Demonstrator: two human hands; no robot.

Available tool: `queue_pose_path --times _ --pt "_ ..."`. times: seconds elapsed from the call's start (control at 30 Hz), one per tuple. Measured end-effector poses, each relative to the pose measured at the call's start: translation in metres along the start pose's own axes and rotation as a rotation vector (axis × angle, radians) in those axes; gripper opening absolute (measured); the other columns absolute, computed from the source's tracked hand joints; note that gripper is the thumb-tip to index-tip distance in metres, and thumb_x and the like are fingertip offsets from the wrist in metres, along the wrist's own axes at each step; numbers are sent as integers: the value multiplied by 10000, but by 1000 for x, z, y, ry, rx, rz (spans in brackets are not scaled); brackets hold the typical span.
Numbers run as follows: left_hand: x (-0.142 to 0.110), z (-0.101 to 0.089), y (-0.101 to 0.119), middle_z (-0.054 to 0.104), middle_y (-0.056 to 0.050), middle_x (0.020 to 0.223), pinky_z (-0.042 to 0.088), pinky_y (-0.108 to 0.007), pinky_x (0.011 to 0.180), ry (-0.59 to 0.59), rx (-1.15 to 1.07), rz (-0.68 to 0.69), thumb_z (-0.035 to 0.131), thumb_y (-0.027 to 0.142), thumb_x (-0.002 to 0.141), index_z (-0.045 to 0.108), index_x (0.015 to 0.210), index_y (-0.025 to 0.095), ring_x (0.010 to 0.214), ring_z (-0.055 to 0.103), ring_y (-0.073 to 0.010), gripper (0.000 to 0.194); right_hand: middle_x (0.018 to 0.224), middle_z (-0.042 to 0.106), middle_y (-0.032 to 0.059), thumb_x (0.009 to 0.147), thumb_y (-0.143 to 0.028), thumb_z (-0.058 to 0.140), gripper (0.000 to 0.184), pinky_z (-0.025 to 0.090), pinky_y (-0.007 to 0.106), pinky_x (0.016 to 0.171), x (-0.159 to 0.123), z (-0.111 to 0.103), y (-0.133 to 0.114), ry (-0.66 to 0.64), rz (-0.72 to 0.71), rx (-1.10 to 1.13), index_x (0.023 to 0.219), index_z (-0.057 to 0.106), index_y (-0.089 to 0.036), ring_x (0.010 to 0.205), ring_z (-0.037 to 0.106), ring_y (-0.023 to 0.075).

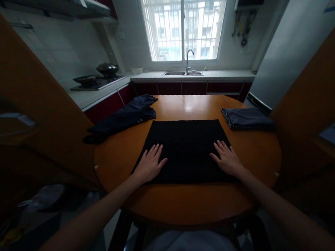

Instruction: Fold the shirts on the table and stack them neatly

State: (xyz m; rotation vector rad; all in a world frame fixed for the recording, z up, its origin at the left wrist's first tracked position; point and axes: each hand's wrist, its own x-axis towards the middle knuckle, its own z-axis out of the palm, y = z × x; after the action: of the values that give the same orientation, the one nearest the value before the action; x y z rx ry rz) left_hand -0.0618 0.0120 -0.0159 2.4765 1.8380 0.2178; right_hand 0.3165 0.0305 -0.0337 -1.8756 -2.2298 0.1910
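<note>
Matte black rectangular cloth, flat; left hand and right hand rest on it, fingers spread, gripping nothing.

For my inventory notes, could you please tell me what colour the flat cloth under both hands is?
The cloth is black, seen best in the head view.

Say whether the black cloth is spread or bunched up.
Spread flat: the black cloth lies smooth on the table, edges fairly straight, under the left hand and right hand. Cannot tell whether it is doubled.
</note>
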Motion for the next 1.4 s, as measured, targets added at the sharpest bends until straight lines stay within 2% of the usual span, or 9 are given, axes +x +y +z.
queue_pose_path --times 0.1,0.2,0.33,0.5,0.73,0.97,1.17,1.3,1.4 --pt "-20 2 -20 289 -185 1646 241 -546 1227 66 -63 -72 302 582 1024 325 1567 95 1531 258 -321 730 1625 361 144 1002 -553 299 677 209 541 1224 -5 -3 17 97 52 67 1540 421 -161 1522 278 296" --pt "-47 0 -35 445 -200 1552 340 -521 1184 248 -169 -75 308 560 1024 426 1493 101 1451 409 -314 667 1438 570 190 998 -491 343 574 361 501 1139 -23 -10 30 303 58 158 1359 603 -128 1366 485 323" --pt "-85 -6 -49 673 -129 1110 501 -497 1000 421 -271 -111 435 626 966 685 1066 191 1090 637 -307 511 1019 692 140 959 -510 468 400 477 461 922 -69 -15 45 474 73 181 903 718 -203 998 612 310" --pt "-108 -6 -53 654 -92 1011 530 -481 909 461 -375 -128 571 700 863 703 818 231 989 642 -294 490 882 663 86 918 -519 557 337 464 443 832 -113 -9 42 455 104 239 779 677 -236 879 598 279" --pt "-109 -7 -50 638 -106 1070 512 -504 949 479 -448 -180 587 712 839 722 757 223 1043 630 -310 514 924 641 85 913 -442 523 307 448 438 831 -118 -8 33 517 175 313 728 662 -239 926 579 278" --pt "-118 -4 -54 639 -110 1077 501 -531 957 454 -327 -170 567 649 871 690 734 231 1035 617 -321 457 992 650 97 918 -469 484 332 420 449 790 -129 1 37 503 242 137 768 672 -241 970 569 308" --pt "-81 -28 -23 612 -132 1295 434 -525 1094 481 -217 -91 459 474 975 628 1232 211 1241 567 -312 404 1213 642 133 975 -445 437 348 438 508 938 -95 -15 4 517 124 145 1090 684 -228 1146 561 329" --pt "-13 -32 29 422 -126 1586 290 -496 1212 161 -200 200 329 421 1040 429 1507 187 1483 360 -276 532 1506 499 145 997 -398 420 439 349 513 1136 -36 -17 -56 307 -155 160 1351 601 -211 1419 407 325" --pt "32 -18 56 257 -145 1667 210 -573 1220 -87 -132 293 328 469 1037 329 1577 164 1549 196 -325 620 1634 339 150 997 -416 427 548 258 575 1192 4 -6 -83 80 -222 100 1493 475 -187 1519 259 340"
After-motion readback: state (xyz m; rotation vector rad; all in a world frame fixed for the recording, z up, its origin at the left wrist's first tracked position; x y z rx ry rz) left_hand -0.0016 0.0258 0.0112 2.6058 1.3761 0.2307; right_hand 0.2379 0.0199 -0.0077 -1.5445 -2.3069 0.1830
